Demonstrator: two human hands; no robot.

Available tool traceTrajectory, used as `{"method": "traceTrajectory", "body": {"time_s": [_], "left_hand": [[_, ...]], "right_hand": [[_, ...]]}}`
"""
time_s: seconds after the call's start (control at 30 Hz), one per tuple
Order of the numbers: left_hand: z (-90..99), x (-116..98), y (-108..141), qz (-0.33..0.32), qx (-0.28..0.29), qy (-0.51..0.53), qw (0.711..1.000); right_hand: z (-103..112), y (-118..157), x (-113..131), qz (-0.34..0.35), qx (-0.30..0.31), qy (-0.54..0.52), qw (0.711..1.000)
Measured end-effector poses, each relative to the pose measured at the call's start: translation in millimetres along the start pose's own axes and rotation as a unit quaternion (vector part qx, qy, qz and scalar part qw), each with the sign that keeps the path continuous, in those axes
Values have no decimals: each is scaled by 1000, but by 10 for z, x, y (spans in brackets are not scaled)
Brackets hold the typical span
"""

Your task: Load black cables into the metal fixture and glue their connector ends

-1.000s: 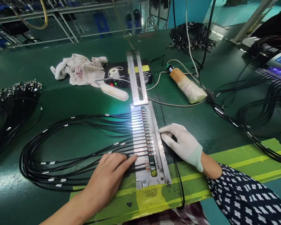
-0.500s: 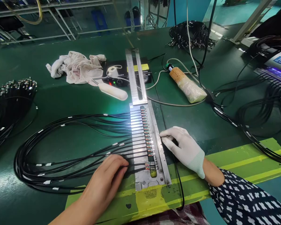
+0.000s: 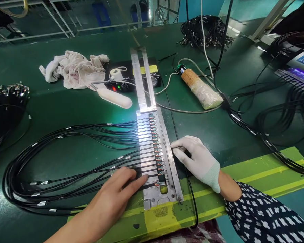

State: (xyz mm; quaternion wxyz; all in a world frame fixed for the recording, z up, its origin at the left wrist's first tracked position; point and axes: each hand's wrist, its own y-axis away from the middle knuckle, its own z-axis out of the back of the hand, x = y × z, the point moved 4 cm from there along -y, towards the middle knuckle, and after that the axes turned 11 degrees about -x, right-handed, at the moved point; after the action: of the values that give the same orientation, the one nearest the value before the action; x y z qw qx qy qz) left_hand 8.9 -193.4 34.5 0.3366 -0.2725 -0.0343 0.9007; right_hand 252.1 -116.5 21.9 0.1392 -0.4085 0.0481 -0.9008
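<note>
A long metal fixture (image 3: 155,199) lies across the green mat, with several black cables (image 3: 91,168) side by side in its slots and their connector ends in a column. My left hand (image 3: 123,184) is bare and rests over the lower cables; its index finger extends onto the fixture's left part, thumb side apart from it. Gloved in white, my right hand (image 3: 196,157) touches the fixture's right edge with thumb and index finger pressed close together. Whether that pinch holds the edge is unclear. A bright light shines on the fixture's upper left part.
Behind the fixture stand a slotted metal plate (image 3: 137,81) and a black control box (image 3: 121,86). Nearby are a white-wrapped handle (image 3: 115,98), crumpled cloth (image 3: 77,71) and a taped tool (image 3: 202,88). Cable bundles lie at far left (image 3: 8,111), right (image 3: 271,148) and back (image 3: 205,30).
My left hand's index finger has stretched right onto the fixture over the lower cables. My right hand stays at the fixture's edge. The whole view has shifted slightly.
</note>
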Motion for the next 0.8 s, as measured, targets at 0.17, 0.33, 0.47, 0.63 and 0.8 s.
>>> {"method": "traceTrajectory", "body": {"time_s": [0.17,0.33,0.47,0.63,0.8], "left_hand": [[11,-1,29,-17,5,-1,1000],[7,-24,-20,-6,-12,29,999],[-42,24,17,-9,-26,34,999],[-95,38,124,-34,-27,-32,999],[-65,-45,133,-48,-45,-136,988]], "right_hand": [[0,1,-1,1,1,0,1000],[-7,-2,-13,0,-3,1,1000],[-6,-13,-22,-2,-1,1,1000],[-4,-17,-28,-1,3,-3,1000],[-1,-37,-22,-2,6,-4,1000]]}}
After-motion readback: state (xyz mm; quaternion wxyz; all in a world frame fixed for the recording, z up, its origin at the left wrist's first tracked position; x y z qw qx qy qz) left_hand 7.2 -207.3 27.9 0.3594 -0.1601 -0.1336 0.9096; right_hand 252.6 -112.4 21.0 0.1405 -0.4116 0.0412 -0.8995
